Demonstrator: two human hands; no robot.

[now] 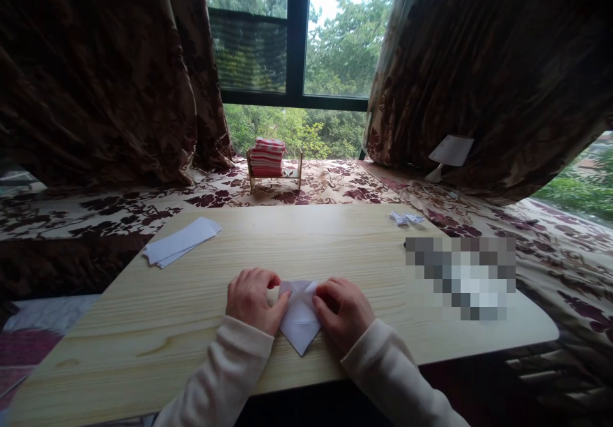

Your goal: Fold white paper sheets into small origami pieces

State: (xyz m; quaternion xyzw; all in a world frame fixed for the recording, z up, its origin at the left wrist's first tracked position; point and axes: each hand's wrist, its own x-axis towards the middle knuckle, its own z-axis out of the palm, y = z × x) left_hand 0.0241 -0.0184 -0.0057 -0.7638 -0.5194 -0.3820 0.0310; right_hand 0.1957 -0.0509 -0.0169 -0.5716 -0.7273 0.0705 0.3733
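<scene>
A folded sheet of white paper [301,322] lies near the front edge of the wooden table, its pointed end toward me. My left hand [253,299] grips its left edge, thumb on top and fingers curled. At the right edge, my right hand [343,309] pinches the paper between thumb and bent fingers. Creases and folded flaps show across the upper part of the paper. The fingertips under and behind the edges are partly hidden.
White paper strips [182,242] lie in a stack at the table's left. Small folded paper pieces [407,218] rest at the back right, beyond a blurred-out object [467,280]. Behind the table [119,331], a small wooden rack [275,175] holds striped cloths; a lamp [450,152] stands farther right.
</scene>
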